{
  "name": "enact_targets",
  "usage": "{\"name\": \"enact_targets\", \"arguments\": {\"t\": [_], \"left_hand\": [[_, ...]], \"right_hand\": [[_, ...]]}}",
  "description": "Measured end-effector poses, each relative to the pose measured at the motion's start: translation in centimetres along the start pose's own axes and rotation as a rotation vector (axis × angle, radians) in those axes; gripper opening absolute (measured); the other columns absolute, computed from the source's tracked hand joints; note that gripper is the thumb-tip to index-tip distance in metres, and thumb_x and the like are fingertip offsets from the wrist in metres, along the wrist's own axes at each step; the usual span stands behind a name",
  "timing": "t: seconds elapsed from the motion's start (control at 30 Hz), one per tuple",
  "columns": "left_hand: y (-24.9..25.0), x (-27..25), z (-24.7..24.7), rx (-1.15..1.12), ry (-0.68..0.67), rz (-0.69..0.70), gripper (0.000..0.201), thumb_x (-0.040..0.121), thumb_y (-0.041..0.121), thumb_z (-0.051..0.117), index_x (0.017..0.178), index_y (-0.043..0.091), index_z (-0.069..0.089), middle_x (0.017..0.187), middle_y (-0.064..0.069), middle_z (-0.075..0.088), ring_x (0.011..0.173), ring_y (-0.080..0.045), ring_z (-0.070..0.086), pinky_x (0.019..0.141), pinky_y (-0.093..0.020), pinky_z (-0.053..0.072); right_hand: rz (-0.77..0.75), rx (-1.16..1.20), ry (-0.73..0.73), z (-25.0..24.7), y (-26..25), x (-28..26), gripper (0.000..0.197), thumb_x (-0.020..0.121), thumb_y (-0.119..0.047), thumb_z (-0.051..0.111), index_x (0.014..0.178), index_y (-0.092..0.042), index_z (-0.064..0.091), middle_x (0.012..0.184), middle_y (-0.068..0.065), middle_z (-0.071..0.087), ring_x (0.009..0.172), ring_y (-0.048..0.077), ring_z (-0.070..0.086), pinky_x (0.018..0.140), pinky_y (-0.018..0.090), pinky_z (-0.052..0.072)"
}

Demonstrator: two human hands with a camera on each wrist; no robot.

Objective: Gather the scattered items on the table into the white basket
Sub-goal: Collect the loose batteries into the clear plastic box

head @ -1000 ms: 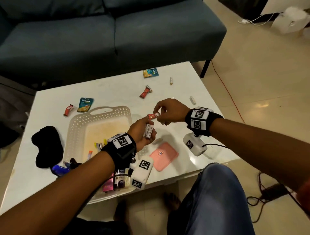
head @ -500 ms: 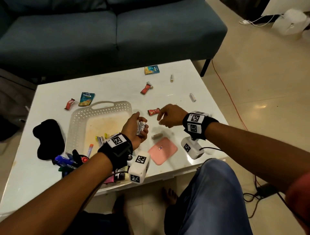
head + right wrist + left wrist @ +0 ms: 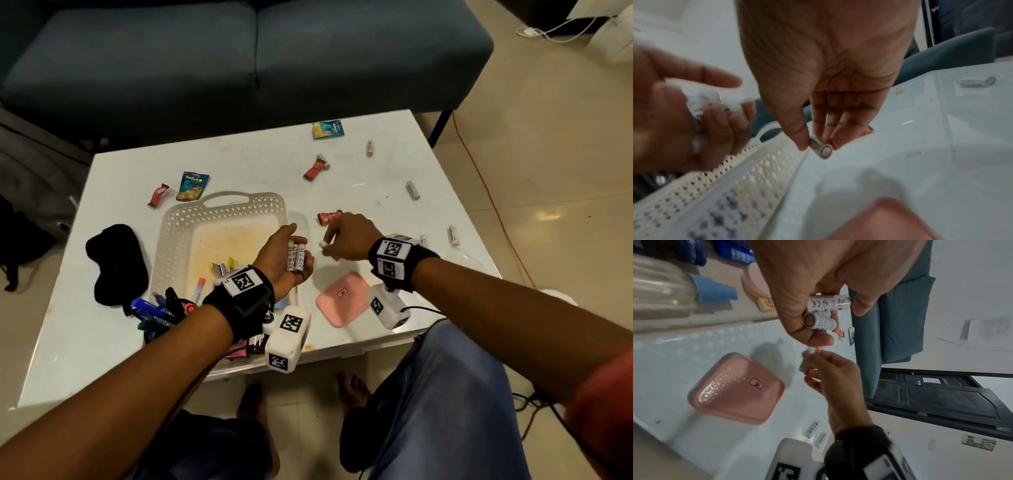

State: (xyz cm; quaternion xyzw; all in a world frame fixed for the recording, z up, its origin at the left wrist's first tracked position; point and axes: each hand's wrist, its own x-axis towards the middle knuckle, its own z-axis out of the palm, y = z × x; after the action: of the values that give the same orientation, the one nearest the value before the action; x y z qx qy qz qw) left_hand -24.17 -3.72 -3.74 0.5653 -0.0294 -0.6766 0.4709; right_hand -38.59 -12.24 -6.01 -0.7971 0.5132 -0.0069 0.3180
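The dark blue fabric sofa [image 3: 239, 61] stands behind the glossy white rectangular worktop [image 3: 239, 161], on a pale tiled floor [image 3: 548, 154] with cables. On the worktop lies the white perforated plastic basket [image 3: 178, 236], which already holds some pens and small things, and beside it a pink square plastic lid [image 3: 342, 303] and a black cloth eye mask [image 3: 116, 263]. Red candy wrappers [image 3: 313, 168], small blue sachets [image 3: 191, 185] and loose white cylindrical batteries [image 3: 412, 190] are scattered well apart on the far and right side. The left hand [image 3: 284, 257] is cupped over the basket's right rim, with fingers curled around several white batteries [image 3: 822, 309]. The right hand [image 3: 826, 97] pinches one more battery [image 3: 823, 150] between thumb and fingertips, near the left hand. I think the risk is the transfer: the left palm is already full, so a battery may slip and roll off the smooth worktop to the floor.
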Motion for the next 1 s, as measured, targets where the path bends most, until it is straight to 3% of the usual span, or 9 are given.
{"name": "enact_targets", "arguments": {"t": [0.07, 0.13, 0.2, 0.33, 0.43, 0.53, 0.7, 0.8, 1.0], "left_hand": [[-0.2, 0.0, 0.5, -0.025, 0.007, -0.003, 0.032, 0.091, 0.039, 0.052, 0.077, 0.010, 0.052, 0.066, -0.006, 0.048, 0.056, -0.018, 0.048, 0.049, -0.020, 0.047], [-0.5, 0.1, 1.1, -0.036, -0.005, -0.004, 0.033, 0.091, 0.041, 0.050, 0.079, 0.011, 0.053, 0.069, -0.006, 0.049, 0.057, -0.018, 0.049, 0.053, -0.022, 0.047], [-1.0, 0.1, 1.9, -0.054, -0.045, -0.009, 0.034, 0.092, 0.043, 0.046, 0.080, 0.013, 0.055, 0.072, -0.004, 0.056, 0.057, -0.016, 0.051, 0.058, -0.024, 0.046], [-1.9, 0.3, 3.5, -0.101, -0.079, -0.029, 0.032, 0.094, 0.039, 0.042, 0.079, 0.017, 0.059, 0.060, 0.001, 0.059, 0.046, -0.010, 0.050, 0.054, -0.020, 0.042], [-2.5, 0.9, 4.0, -0.114, -0.082, -0.072, 0.035, 0.094, 0.039, 0.043, 0.072, 0.014, 0.054, 0.064, -0.002, 0.051, 0.051, -0.011, 0.048, 0.043, -0.014, 0.038], [-2.8, 1.2, 4.4, -0.059, -0.072, -0.094, 0.038, 0.094, 0.038, 0.046, 0.067, 0.012, 0.052, 0.065, -0.005, 0.046, 0.043, -0.011, 0.048, 0.037, -0.013, 0.035], [-3.4, 2.0, 5.2, -0.003, -0.077, -0.128, 0.034, 0.093, 0.034, 0.050, 0.067, 0.013, 0.051, 0.066, -0.003, 0.044, 0.040, -0.009, 0.047, 0.036, -0.013, 0.034], [-3.7, 2.4, 5.9, 0.028, -0.088, -0.143, 0.032, 0.092, 0.032, 0.053, 0.067, 0.013, 0.051, 0.064, -0.003, 0.044, 0.040, -0.009, 0.046, 0.036, -0.014, 0.035], [-4.5, 4.0, 7.5, 0.168, -0.084, -0.128, 0.024, 0.088, 0.021, 0.065, 0.070, 0.015, 0.050, 0.063, -0.002, 0.045, 0.041, -0.007, 0.046, 0.036, -0.013, 0.035]], "right_hand": [[0.041, 0.283, 0.075, -1.7, -0.8, -1.0, 0.009, 0.075, -0.023, 0.076, 0.073, -0.015, 0.073, 0.065, 0.002, 0.073, 0.060, 0.013, 0.069, 0.068, 0.027, 0.057], [0.056, 0.559, 0.067, -2.9, -1.8, -2.3, 0.010, 0.074, -0.012, 0.078, 0.073, -0.009, 0.069, 0.070, 0.014, 0.073, 0.062, 0.020, 0.070, 0.070, 0.035, 0.061], [0.037, 0.620, 0.011, -3.2, -2.6, -3.1, 0.010, 0.075, -0.011, 0.079, 0.076, -0.006, 0.071, 0.075, 0.017, 0.073, 0.069, 0.026, 0.073, 0.072, 0.037, 0.062], [-0.001, 0.518, 0.004, -3.0, -2.7, -3.7, 0.014, 0.077, -0.026, 0.077, 0.076, -0.012, 0.077, 0.071, 0.009, 0.075, 0.069, 0.022, 0.074, 0.072, 0.035, 0.062], [0.035, 0.449, 0.131, -4.5, -0.8, -3.3, 0.009, 0.081, -0.019, 0.071, 0.076, -0.014, 0.076, 0.066, 0.006, 0.073, 0.061, 0.016, 0.073, 0.069, 0.031, 0.061], [0.109, 0.279, 0.243, -7.1, 3.2, -3.0, 0.010, 0.079, -0.013, 0.068, 0.073, -0.019, 0.073, 0.064, 0.005, 0.073, 0.058, 0.014, 0.072, 0.069, 0.028, 0.060], [0.383, -0.038, 0.015, -10.3, 10.6, -2.7, 0.012, 0.079, -0.021, 0.077, 0.085, -0.010, 0.076, 0.077, 0.006, 0.076, 0.069, 0.015, 0.072, 0.072, 0.029, 0.059], [0.406, -0.177, -0.074, -10.2, 12.5, -2.4, 0.017, 0.077, -0.029, 0.079, 0.081, -0.013, 0.075, 0.073, 0.002, 0.075, 0.063, 0.013, 0.069, 0.059, 0.022, 0.053], [0.349, -0.368, -0.164, -8.1, 13.7, -0.2, 0.037, 0.058, -0.051, 0.082, 0.074, -0.021, 0.069, 0.070, -0.004, 0.071, 0.070, 0.020, 0.068, 0.069, 0.032, 0.058]]}}
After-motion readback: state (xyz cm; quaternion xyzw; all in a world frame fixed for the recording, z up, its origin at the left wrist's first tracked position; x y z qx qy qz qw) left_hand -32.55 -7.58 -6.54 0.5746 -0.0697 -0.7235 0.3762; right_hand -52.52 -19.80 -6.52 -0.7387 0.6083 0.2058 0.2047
